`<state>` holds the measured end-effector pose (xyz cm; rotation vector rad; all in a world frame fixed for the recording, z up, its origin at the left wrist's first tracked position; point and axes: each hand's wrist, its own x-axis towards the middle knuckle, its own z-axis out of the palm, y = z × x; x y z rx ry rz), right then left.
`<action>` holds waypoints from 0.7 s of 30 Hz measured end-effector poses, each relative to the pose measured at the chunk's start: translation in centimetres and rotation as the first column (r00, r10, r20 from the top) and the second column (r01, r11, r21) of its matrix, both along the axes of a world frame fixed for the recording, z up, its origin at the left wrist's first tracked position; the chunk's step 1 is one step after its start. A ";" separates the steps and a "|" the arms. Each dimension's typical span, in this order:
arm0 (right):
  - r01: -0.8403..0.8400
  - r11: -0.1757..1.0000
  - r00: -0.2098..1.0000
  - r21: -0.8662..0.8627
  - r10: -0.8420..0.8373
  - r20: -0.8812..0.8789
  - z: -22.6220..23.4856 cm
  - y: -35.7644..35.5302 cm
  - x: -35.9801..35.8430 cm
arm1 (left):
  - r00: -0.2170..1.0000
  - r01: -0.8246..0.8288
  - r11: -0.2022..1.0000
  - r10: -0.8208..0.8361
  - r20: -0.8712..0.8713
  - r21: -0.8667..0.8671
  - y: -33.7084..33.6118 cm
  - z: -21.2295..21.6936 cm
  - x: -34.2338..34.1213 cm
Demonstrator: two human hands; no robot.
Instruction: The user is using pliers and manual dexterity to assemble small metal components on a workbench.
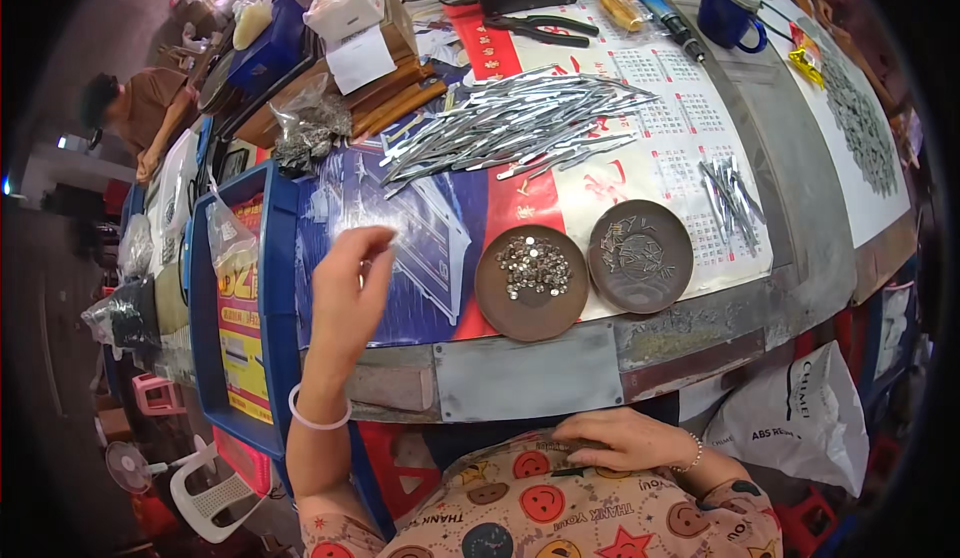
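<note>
1. Head view: the left hand (345, 283) is raised left of centre over the blue sheet (420, 248), fingertips pressed together in a pinch; whatever it holds is too small to make out.
2. The right hand (620, 440) lies flat and loosely spread on the patterned shirt (540, 503) at the lower edge.
3. The metal strips (510, 123) sit heaped in the upper centre. They look thin, light, stiff and slippery; best gripped singly at mid-length.
4. The brown dish of small shiny pieces (532, 280) stands at centre, beside a second brown dish (640, 255).
</note>
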<state>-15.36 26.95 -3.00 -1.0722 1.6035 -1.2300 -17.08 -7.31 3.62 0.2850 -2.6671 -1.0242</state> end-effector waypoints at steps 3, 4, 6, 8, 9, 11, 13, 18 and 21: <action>-0.013 0.995 0.997 -0.096 0.020 0.075 1.1 0.3 -1.0 | 0.971 0.240 0.971 -0.240 0.004 0.006 3.5 -0.4 -4.4; -0.036 0.996 0.993 -0.079 0.044 0.108 1.3 0.4 -1.2 | 0.954 0.298 0.954 -0.299 -0.008 -0.009 4.4 -0.9 -6.0; 0.000 0.991 0.994 -0.131 0.014 0.106 1.4 0.8 -0.9 | 0.929 0.369 0.927 -0.371 -0.017 -0.064 6.2 -2.7 -9.0; 0.037 0.982 0.988 -0.185 -0.008 0.152 1.7 1.2 -0.6 | 0.937 0.343 0.920 -0.349 0.001 -0.191 7.3 -4.2 -11.1; 0.040 0.983 0.990 -0.180 -0.014 0.144 1.8 1.4 -0.6 | 0.945 0.323 0.906 -0.326 0.034 -0.273 7.6 -4.9 -12.1; 0.077 0.977 0.996 -0.200 -0.065 0.067 1.7 1.8 -0.7 | 0.953 0.300 0.885 -0.292 0.077 -0.355 8.1 -6.4 -13.7; 0.081 0.981 0.996 -0.177 -0.071 0.058 1.7 2.0 -0.7 | 0.954 0.298 0.872 -0.290 0.082 -0.389 8.3 -7.0 -14.4; 0.038 0.983 0.999 -0.182 -0.033 0.031 2.1 1.3 -0.9 | 0.939 0.310 0.820 -0.344 0.018 -0.481 7.3 -7.4 -14.1; 0.026 0.983 1.000 -0.181 -0.028 -0.010 2.6 0.8 -0.8 | 0.954 0.299 0.903 -0.278 0.109 -0.310 6.2 -4.9 -11.8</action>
